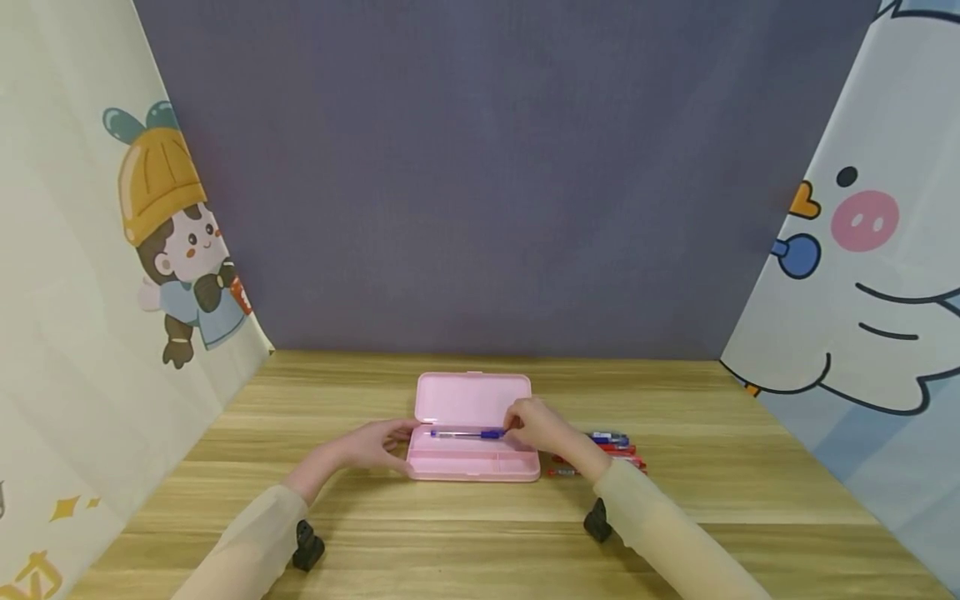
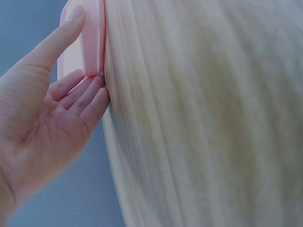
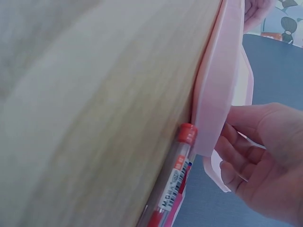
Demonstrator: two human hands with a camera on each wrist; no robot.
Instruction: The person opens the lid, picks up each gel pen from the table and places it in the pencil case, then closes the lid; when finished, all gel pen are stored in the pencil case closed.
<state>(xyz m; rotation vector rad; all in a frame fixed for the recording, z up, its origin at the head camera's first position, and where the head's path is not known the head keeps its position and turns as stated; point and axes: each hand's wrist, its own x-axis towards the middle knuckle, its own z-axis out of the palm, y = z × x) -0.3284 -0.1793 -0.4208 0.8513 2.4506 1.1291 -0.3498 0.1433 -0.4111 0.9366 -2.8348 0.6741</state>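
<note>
Left hand (image 1: 371,444) relaxed against pink case (image 1: 472,398); right hand (image 1: 536,423) pinching blue pen (image 1: 465,434), gripped end hidden.

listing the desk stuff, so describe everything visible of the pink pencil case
The pencil case is pale pink and looks plastic. It lies flat on the table, its lid open on the far side. Inside are a long back section and two front sections. The left hand touches its left end; the right hand holds a blue pen at the back section.
</note>
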